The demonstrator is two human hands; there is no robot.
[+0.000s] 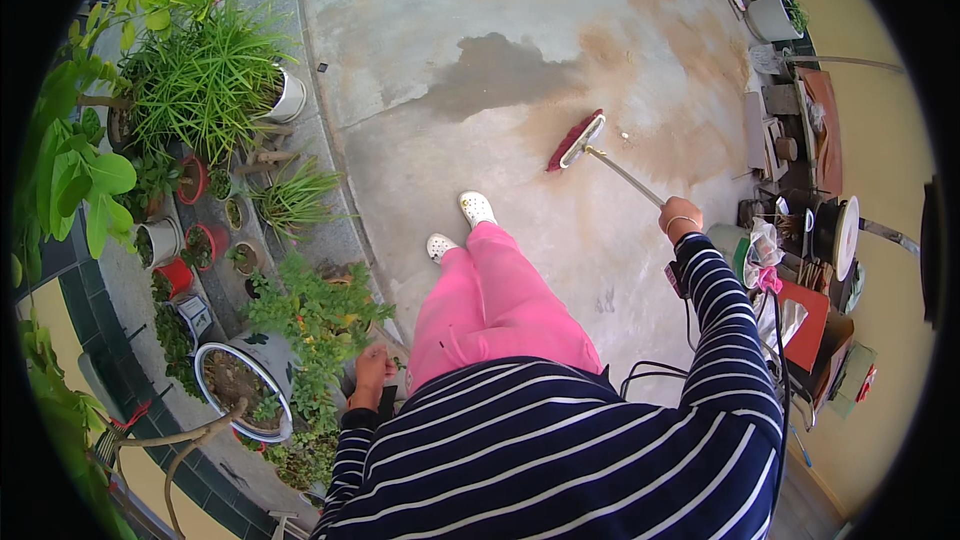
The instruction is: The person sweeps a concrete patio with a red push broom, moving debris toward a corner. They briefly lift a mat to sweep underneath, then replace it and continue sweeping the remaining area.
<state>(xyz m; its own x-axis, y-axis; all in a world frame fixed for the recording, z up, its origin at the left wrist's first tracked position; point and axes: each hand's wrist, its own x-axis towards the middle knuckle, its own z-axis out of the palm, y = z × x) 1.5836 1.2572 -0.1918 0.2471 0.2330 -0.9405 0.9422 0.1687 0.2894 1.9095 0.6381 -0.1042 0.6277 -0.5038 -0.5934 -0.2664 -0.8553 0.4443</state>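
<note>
My right hand is wrapped around the metal handle of a push broom, out ahead and to my right. The broom head has dark red bristles and lies tilted on the concrete floor, amid brown dusty marks. Down at my left side, my left hand hangs with its fingers curled, close to a leafy potted plant. Whether anything small is between those fingers cannot be made out.
Potted plants crowd the steps on my left, among them a large white bucket of soil and a grassy plant. A dark wet patch spreads ahead. Boxes, bags and a red board line the right wall.
</note>
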